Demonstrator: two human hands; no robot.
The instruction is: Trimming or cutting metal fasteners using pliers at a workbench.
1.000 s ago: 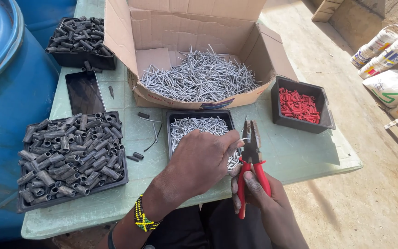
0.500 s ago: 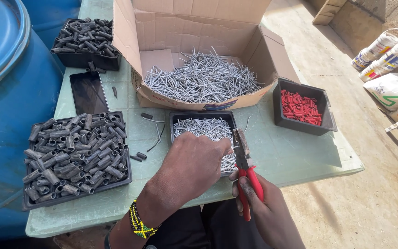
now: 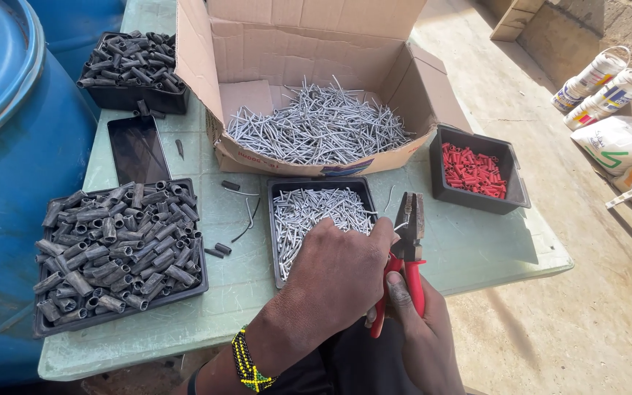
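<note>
At the counter's [image 3: 491, 252] six o'clock edge, the left hand [image 3: 338, 274] pinches a wire pin over the pin tray [image 3: 281, 219]; the right hand [image 3: 415, 322] grips red-handled pliers [image 3: 406, 245], jaws parted. Trays remain full.

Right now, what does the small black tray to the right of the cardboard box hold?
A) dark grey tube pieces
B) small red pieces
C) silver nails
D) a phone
B: the small black tray beside the cardboard box holds small red pieces; the silver nails lie in the box and in the tray under the left hand.
</note>
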